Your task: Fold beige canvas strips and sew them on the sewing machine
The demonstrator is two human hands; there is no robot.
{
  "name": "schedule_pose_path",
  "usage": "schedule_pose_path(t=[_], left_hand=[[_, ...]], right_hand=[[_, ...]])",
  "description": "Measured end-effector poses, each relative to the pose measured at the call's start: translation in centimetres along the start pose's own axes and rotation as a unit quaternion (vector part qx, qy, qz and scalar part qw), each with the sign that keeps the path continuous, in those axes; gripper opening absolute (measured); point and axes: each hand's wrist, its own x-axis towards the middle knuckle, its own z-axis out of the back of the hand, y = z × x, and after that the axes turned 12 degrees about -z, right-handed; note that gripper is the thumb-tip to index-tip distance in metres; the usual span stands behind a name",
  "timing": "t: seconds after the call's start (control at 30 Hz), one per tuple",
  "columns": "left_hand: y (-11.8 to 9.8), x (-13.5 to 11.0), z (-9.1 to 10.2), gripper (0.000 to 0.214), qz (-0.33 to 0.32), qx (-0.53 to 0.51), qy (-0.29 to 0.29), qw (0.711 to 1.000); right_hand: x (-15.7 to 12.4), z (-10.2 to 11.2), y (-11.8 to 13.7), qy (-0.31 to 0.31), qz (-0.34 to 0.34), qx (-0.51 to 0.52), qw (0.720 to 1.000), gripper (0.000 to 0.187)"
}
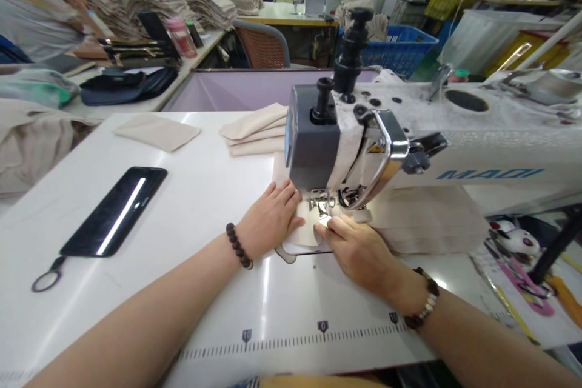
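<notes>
A sewing machine (313,139) stands over the white table, its needle and presser foot (321,203) lowered close to a piece of cream fabric (305,227). My left hand (273,215) lies flat on the fabric's left side, fingers stretched toward the machine head. To the right of the foot, my right hand (359,248) is closed, thumb and forefinger pinching at the fabric's edge. The fingertips partly hide what is pinched. A flat stack of cream fabric pieces (427,218) lies under the machine arm, beyond my right hand.
Folded cream fabric (254,130) and one loose piece (157,131) lie behind on the table. A black phone (116,212) with a ring strap rests at left. Scissors and small tools (527,279) sit at right. A blue basket (400,48) stands behind; other people work farther back.
</notes>
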Motion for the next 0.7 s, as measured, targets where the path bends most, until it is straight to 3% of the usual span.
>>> schedule_pose_path(t=[0.7], left_hand=[[0.18, 0.24, 0.16, 0.024, 0.000, -0.012, -0.034, 0.999]], right_hand=[[0.15, -0.13, 0.11, -0.008, -0.020, -0.013, 1.000, 0.023]])
